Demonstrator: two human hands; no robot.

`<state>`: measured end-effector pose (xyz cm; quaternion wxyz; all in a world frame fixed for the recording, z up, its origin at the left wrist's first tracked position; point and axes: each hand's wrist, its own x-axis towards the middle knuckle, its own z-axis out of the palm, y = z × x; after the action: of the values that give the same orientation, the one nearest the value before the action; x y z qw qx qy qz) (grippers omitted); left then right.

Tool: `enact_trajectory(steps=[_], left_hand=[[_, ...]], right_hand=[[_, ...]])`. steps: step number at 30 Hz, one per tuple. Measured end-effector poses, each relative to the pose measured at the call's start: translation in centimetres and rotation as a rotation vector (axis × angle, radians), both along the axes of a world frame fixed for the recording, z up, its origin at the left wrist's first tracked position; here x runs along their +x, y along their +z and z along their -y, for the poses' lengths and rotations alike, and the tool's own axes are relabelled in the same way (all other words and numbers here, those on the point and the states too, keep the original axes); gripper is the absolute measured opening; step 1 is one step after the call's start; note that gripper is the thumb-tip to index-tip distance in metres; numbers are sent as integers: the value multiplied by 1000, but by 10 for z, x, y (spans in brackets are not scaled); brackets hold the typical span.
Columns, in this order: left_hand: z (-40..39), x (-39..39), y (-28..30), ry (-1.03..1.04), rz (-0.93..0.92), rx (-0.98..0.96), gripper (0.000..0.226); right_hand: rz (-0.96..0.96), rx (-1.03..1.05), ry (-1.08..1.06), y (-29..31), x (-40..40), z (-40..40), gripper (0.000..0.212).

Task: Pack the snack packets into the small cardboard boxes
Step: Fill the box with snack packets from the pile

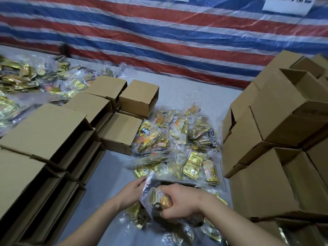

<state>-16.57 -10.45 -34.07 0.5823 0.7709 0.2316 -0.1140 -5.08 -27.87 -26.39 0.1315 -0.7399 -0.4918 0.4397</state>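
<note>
- Clear plastic bag of gold-foil snack packets [160, 199]: held low in the centre of the view, over the grey worktop [110, 174], with both hands on it.
- Right hand [184, 201]: fingers curled over the bag's top and near side, gripping it.
- Left hand [132, 189]: fingers pinch the bag's left edge.
- Loose pile of gold and orange snack packets in clear bags [177, 142]: lies on the worktop just beyond the hands.
- Small brown cardboard boxes [122, 132]: in rows to the left of the pile, one touching it.
- Stacked brown cardboard boxes [276, 157]: piled at the right, several with open tops.
- Red, white and blue striped tarpaulin [159, 32]: hangs behind the worktop.
</note>
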Motion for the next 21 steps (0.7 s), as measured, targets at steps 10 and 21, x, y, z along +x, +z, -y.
enact_trajectory(steps=[10,21], left_hand=[[2,13,-8,20,-27,88,24],[5,17,-19,-14,3,85,34]], right_hand=[[162,-339,53,-72,13,-36,62],[82,-339,-92,-84,15,-21,50]])
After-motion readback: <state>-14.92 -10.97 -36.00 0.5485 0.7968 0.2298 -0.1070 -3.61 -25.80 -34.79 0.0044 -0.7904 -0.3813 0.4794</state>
